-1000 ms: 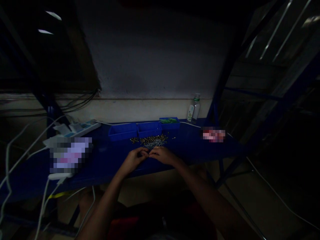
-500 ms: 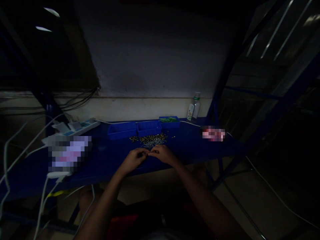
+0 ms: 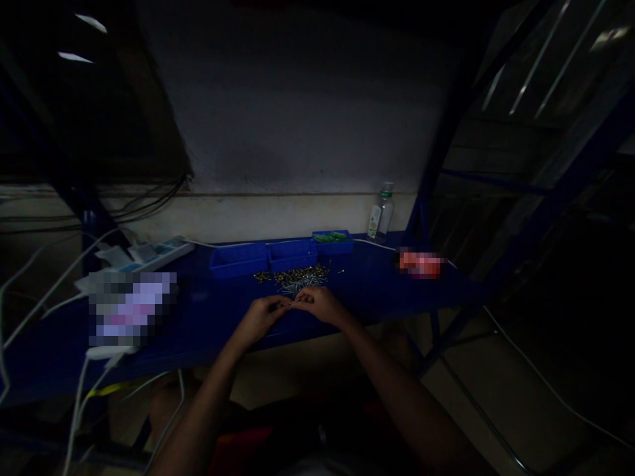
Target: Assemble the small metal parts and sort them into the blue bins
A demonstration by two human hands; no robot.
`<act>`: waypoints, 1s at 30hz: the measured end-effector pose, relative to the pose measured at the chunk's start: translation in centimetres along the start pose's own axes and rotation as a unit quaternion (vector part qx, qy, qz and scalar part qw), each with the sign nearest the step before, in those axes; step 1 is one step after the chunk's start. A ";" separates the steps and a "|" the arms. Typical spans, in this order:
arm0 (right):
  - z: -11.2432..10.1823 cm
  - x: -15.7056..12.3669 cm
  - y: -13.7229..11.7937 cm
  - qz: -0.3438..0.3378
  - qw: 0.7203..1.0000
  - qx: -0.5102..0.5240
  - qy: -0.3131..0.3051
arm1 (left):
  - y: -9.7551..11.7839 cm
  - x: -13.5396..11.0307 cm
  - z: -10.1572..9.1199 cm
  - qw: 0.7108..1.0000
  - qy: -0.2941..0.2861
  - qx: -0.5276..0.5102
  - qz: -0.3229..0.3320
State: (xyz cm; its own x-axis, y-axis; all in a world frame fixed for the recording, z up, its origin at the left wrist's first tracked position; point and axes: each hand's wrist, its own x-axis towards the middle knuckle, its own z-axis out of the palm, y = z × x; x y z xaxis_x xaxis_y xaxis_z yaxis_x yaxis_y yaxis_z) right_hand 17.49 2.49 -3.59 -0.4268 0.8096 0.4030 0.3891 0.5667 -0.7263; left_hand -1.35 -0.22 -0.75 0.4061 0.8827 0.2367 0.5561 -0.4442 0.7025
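left hand (image 3: 260, 319) and right hand (image 3: 322, 306) close together, fingertips (image 3: 305, 299) pinched, both forearms (image 3: 219, 377) stretched forward

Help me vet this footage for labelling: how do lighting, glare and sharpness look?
Head view: dim overall, far right nearly black; head view: bright streaks near both upper corners; head view: pixelated blocks mask two spots on the blue table; head view: metal pieces beyond left hand and right hand lack fine detail.
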 end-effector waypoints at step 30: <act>0.0 -0.3 -1.1 -0.035 0.991 -0.126 -0.025 | 0.1 -0.3 -0.2 0.999 0.037 -0.007 0.012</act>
State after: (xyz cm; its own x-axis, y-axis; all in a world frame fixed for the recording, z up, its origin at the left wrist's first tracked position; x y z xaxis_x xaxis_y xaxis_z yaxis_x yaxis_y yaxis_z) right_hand 17.24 1.57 -2.90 -0.4965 0.7626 0.4146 0.5462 0.6457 -0.5336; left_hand -1.50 -0.47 -0.64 0.3638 0.8808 0.3030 0.5361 -0.4640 0.7052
